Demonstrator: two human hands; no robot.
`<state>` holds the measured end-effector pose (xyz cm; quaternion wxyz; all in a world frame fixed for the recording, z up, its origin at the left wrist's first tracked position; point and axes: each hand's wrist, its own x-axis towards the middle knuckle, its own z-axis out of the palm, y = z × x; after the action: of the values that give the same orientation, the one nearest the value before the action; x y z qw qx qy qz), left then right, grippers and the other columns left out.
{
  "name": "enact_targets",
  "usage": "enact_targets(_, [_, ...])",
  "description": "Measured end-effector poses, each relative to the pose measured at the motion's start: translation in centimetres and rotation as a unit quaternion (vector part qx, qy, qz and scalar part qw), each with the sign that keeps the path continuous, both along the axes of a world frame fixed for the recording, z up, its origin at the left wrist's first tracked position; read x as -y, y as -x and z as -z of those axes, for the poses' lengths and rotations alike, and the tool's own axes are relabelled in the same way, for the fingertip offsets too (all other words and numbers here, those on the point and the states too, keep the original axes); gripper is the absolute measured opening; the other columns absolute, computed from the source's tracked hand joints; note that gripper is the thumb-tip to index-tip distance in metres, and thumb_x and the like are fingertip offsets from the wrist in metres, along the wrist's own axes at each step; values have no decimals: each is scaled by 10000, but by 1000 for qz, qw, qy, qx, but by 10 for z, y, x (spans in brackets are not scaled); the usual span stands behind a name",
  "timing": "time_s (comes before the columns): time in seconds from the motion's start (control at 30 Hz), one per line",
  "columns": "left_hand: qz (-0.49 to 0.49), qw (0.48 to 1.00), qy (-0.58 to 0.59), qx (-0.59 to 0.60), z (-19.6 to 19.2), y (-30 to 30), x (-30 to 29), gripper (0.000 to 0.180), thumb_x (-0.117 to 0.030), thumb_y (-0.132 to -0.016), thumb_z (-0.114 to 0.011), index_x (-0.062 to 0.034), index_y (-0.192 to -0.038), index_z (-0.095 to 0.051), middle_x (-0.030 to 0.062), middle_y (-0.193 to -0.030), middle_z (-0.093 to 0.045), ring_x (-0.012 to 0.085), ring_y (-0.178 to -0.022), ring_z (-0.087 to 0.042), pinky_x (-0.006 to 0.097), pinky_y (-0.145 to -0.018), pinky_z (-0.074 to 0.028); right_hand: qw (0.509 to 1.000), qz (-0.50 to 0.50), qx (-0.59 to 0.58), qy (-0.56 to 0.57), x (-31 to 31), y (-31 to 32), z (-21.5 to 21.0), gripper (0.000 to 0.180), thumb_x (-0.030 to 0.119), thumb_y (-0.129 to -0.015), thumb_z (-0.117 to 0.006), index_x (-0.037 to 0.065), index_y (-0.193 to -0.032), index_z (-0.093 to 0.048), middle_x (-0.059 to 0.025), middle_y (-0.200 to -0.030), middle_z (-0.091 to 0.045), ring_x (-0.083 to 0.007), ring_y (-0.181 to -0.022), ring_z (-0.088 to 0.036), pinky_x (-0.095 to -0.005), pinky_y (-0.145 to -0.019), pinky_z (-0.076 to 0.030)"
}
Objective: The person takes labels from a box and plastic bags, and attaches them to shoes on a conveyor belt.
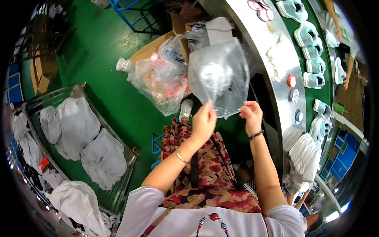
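Note:
A clear plastic bag (221,75) hangs spread out in front of me, above the floor. My left hand (204,122) pinches its near edge on the left side. On the right side of the same edge, my right hand (252,117) has its fingertips closed on the plastic. The bag's mouth appears to lie between my two hands. Beyond and to the left of it is a heap of crumpled clear plastic (160,81), bulging from an open cardboard box (152,46).
A metal worktop (290,114) curves along my right, bearing round red and white items (291,81) and a white cloth stack (304,156). Beyond it, mint-green shoes (310,41) stand in a row. Another person's arm (349,65) reaches in there. A metal rack (128,164) with white bundles (103,158) stands left.

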<state>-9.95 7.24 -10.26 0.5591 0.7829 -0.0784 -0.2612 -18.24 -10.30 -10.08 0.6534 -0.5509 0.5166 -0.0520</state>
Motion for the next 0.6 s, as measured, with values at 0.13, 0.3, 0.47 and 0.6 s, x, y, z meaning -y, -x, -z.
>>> enact_targets(0.13, [73, 991, -12, 110, -3, 8, 23, 320, -81, -828, -519, 67, -1110, -492, 194, -872, -579, 346, -778, -575, 411, -679, -475, 999, 2, -48, 18, 15, 8, 2, 172, 36, -764, -605, 21, -919, -533, -48, -693, -601, -100, -532, -537, -200, -494, -414])
enact_targets(0.3, [84, 989, -37, 115, 8, 8, 22, 317, -88, -833, -506, 73, -1105, -484, 189, -886, -569, 345, -809, -569, 413, -702, -472, 979, -95, -35, 175, 18, -23, -9, 388, 83, -789, -639, -2, -1119, -454, -50, -841, -575, -82, -705, -527, -213, -626, -440])
enact_targets(0.47, [4, 1000, 5, 30, 12, -3, 3, 271, -60, -843, -495, 42, -1094, -507, 173, -874, -580, 311, -795, -585, 391, -696, -476, 922, -169, -98, 335, 12, -37, 0, 551, 83, -780, -657, 14, -1260, -396, -151, -1130, -501, -198, -980, -513, -280, -771, -469])
enact_targets(0.6, [-271, 950, 78, -135, 13, -54, -53, 126, -101, -895, -510, -47, -936, -616, -7, -771, -572, 45, -657, -485, 187, -550, -421, 916, -195, 21, 351, -25, -51, -16, 438, 12, -779, -606, 1, -1192, -460, -125, -1104, -510, -206, -949, -537, -280, -703, -492])
